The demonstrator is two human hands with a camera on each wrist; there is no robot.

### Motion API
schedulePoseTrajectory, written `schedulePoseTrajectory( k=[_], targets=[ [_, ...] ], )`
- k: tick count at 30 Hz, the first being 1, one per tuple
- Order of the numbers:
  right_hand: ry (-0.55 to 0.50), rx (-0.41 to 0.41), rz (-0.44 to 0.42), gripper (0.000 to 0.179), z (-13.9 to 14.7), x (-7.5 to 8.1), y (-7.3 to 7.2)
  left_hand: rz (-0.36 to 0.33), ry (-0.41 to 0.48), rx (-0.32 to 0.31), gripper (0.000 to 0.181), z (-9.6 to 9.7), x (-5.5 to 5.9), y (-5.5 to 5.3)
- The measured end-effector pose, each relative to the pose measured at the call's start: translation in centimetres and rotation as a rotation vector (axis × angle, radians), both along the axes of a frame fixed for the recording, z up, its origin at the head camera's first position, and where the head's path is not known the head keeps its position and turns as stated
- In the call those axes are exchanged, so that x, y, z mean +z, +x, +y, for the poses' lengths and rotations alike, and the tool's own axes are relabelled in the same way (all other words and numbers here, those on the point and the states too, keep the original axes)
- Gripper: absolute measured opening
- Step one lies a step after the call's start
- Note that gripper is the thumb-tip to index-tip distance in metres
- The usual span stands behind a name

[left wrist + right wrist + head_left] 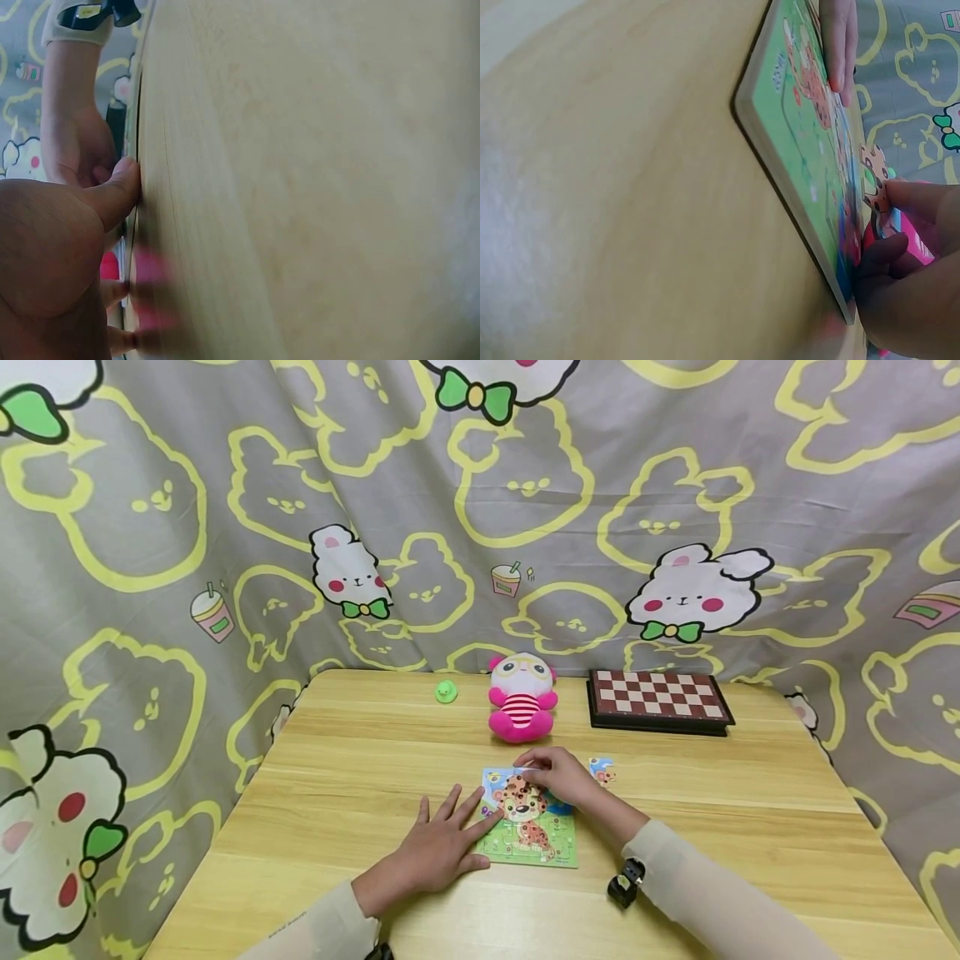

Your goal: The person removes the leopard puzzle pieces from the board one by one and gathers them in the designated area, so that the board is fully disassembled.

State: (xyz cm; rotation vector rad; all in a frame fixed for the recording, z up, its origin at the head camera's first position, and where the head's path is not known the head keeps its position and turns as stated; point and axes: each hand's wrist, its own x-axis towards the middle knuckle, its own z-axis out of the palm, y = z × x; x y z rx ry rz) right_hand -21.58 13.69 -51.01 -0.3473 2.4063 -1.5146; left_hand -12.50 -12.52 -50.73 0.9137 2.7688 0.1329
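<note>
A leopard jigsaw puzzle (546,843) lies flat on the table, its green lower edge towards me. My left hand (438,852) has its fingers spread, and its fingertips rest on the puzzle's left side. Over the puzzle's top edge, my right hand (564,777) pinches a spotted puzzle piece (875,180) between thumb and fingers; in the right wrist view the piece stands tilted above the board. Another loose puzzle piece (602,770), blue and orange, lies on the table right of the puzzle. My right hand hides part of the puzzle's upper right.
Behind the puzzle sits a pink panda plush toy (522,700). A small green duck toy (446,692) is to its left, and a folded chessboard (660,700) lies at the back right. A patterned curtain (420,485) hangs behind the wooden table (337,777).
</note>
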Motion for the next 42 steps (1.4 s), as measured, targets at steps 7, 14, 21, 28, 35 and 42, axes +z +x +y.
schedulePoseTrajectory(
  k=[7, 14, 21, 28, 35, 42],
  targets=[
    [0.003, 0.003, -0.009, 0.019, 0.3, 0.6, 0.3, -0.002, 0.000, 0.003, 0.070, 0.1, 0.0, 0.0],
    [0.007, 0.013, 0.017, 0.019, 1.2, 0.7, 0.5, -0.005, -0.003, 0.006, 0.070, 0.1, 0.1, 0.1],
    [0.016, 0.007, 0.000, 0.019, 2.8, 0.4, 0.5, -0.006, -0.005, 0.006, 0.070, 0.1, 0.1, 0.1],
    [0.035, -0.027, 0.006, 0.018, 4.7, 0.7, 0.7, -0.010, 0.003, 0.005, 0.069, 0.1, 0.1, 0.1],
    [0.033, -0.027, 0.012, 0.021, 7.1, 1.2, 0.9, -0.004, 0.015, -0.002, 0.070, 0.0, 0.2, 0.2],
    [0.089, -0.060, 0.045, 0.022, 9.7, 1.8, 1.0, -0.008, 0.016, -0.001, 0.070, 0.0, 0.1, 0.2]
  ],
)
